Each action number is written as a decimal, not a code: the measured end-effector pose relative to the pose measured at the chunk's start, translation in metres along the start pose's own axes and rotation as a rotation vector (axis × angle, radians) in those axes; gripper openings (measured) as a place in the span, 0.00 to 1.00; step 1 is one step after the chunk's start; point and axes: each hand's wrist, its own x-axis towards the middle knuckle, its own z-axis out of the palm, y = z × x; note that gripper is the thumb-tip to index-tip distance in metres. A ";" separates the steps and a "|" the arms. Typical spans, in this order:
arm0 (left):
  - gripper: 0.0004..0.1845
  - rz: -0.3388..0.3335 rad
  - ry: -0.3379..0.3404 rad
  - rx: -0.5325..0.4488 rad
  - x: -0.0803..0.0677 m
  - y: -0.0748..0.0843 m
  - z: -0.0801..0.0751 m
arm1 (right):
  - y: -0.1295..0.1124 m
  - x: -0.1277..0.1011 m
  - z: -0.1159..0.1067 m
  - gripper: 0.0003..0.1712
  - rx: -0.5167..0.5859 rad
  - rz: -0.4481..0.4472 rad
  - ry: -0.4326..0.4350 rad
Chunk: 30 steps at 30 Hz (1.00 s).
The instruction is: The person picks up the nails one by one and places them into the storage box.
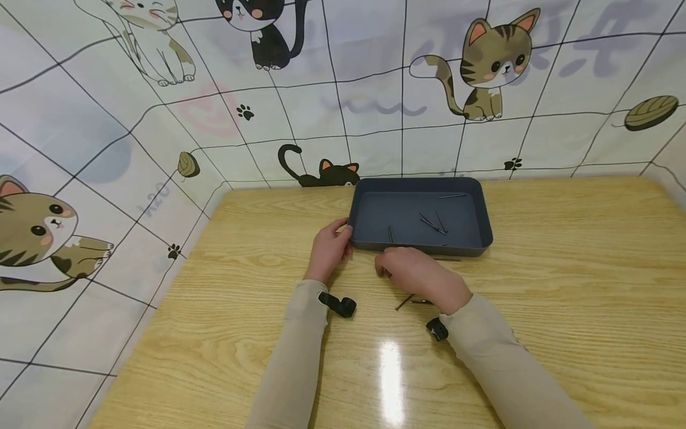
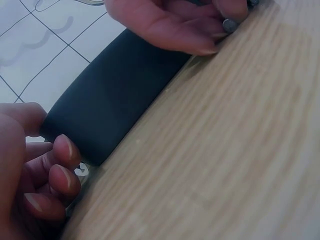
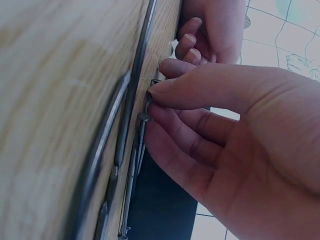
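At the front left corner of a dark grey tray [image 1: 418, 249], my left hand [image 1: 328, 247] grips the wall, fingertips curled against its outer side in the left wrist view. My right hand [image 1: 420, 275] is low at the tray's front wall. In the right wrist view its thumb and fingertips pinch a nail [image 3: 156, 81] close over the wood. Another nail [image 3: 143, 117] has its head right at these fingers. More loose nails [image 3: 102, 135] lie alongside on the table; in the head view two nails [image 1: 404, 302] show below the right hand.
Inside the tray are several nails, among them a crossed group [image 1: 431, 223] and one nail [image 1: 452, 196] by the back wall. The wooden table [image 1: 579, 286] meets a cat-printed covering [image 1: 375, 107] behind and at the left. Each sleeve cuff carries a small black camera [image 1: 339, 305].
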 end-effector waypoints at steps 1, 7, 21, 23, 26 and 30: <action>0.20 0.000 0.002 0.001 0.000 0.000 0.000 | 0.000 0.000 0.000 0.12 0.003 0.002 -0.009; 0.21 -0.006 0.000 0.010 -0.001 0.001 -0.001 | 0.001 0.002 0.001 0.16 0.001 -0.003 -0.034; 0.20 -0.006 0.010 0.011 0.001 0.001 0.000 | 0.004 0.003 -0.003 0.12 -0.035 -0.001 -0.017; 0.20 -0.009 0.010 0.011 0.002 0.002 0.001 | 0.004 0.002 -0.004 0.10 -0.041 -0.005 0.008; 0.20 -0.006 0.010 0.024 0.003 0.003 0.002 | 0.006 0.002 -0.007 0.08 -0.035 0.000 0.047; 0.21 -0.004 0.015 0.044 0.004 0.004 0.002 | 0.008 0.002 -0.012 0.08 -0.016 -0.004 0.080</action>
